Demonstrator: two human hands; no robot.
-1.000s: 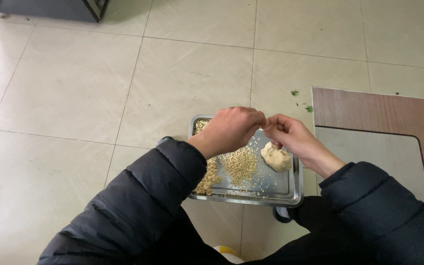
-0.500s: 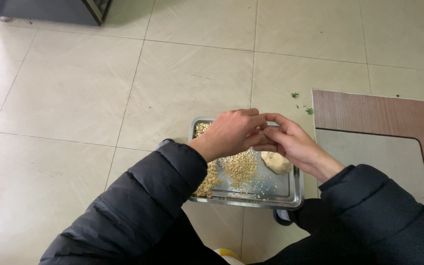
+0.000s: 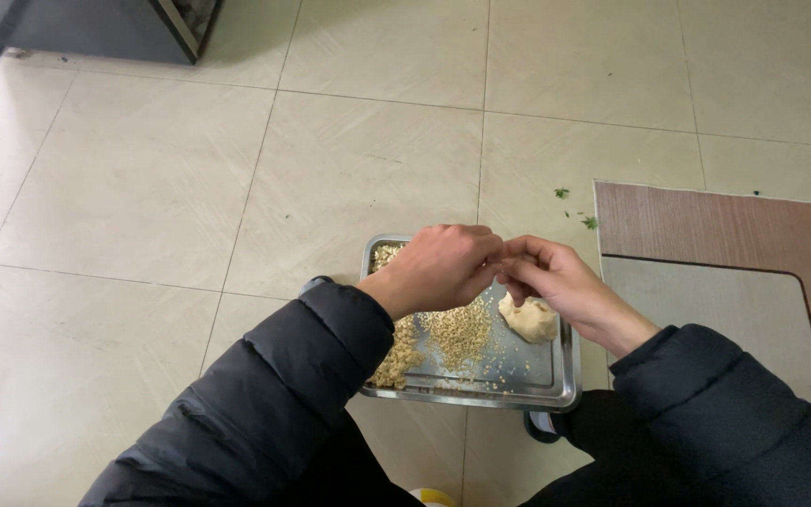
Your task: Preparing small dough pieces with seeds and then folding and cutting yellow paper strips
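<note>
My hands meet above the far half of a shallow rectangular stainless-steel tray [image 3: 556, 380], fingertips of both pressed together. My left hand [image 3: 438, 268] is curled knuckles-up, its fingers bunched and pinching toward the right one; my right hand [image 3: 556, 282] comes in from the other side with its fingers pinched the same way, and the two touch at the tips. Whatever sits between the fingertips is too small and too hidden for me to make out, so I cannot tell whether either hand is gripping something or just pinching shut. Directly under my right hand, near the tray's right edge, lies a pale cream lump of soft dough [image 3: 531, 319], resting on the tray floor and apart from my fingers. A loose heap of small tan grains [image 3: 457, 333] spreads over the middle of the tray, thicker along its left edge and up into the far left corner, where my left forearm in a black padded jacket sleeve [image 3: 274, 404] covers part of it. The tray rests on the beige tiled floor [image 3: 143, 188]. To the right on the floor lies a flat brown wood-grain board [image 3: 725, 225] with a lighter grey inset panel, and a few green herb scraps [image 3: 589, 222] lie just off its far left corner.
</note>
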